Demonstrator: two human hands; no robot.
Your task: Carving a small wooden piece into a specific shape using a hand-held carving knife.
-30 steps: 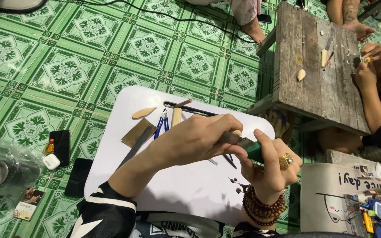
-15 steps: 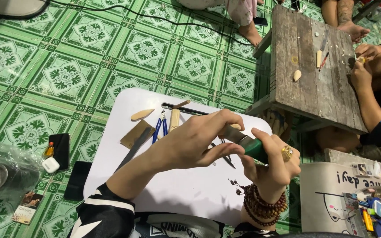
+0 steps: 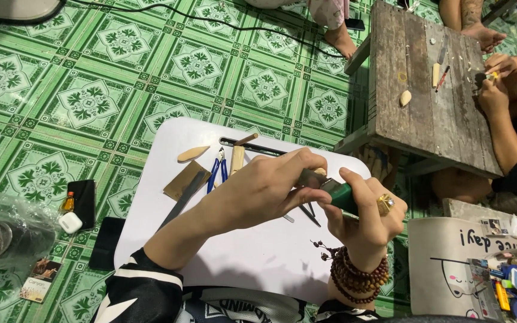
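My right hand (image 3: 363, 209), with a gold ring and bead bracelets at the wrist, grips the green handle of a small tool (image 3: 343, 195). My left hand (image 3: 267, 188) closes its fingers over the tool's metal blade end and a small pale wooden piece (image 3: 320, 171). Both hands hover over a white lap table (image 3: 252, 263). On that table lie a leaf-shaped wood piece (image 3: 193, 154), blue-handled pliers (image 3: 217, 171), a metal file (image 3: 182, 200), a brown sandpaper sheet (image 3: 178, 182) and a wooden stick (image 3: 237, 159).
A wooden bench (image 3: 426, 107) at the right holds small wood pieces; another person's hands (image 3: 495, 90) work there. Phones (image 3: 82, 202), an earbud case (image 3: 70, 223) and a plastic bag (image 3: 7, 233) lie on the green tiled floor. A printed bag (image 3: 450, 269) sits bottom right.
My hands have stayed together over the white table; the left fingers have shifted slightly along the tool's blade. The other person's hands moved a little at the bench.
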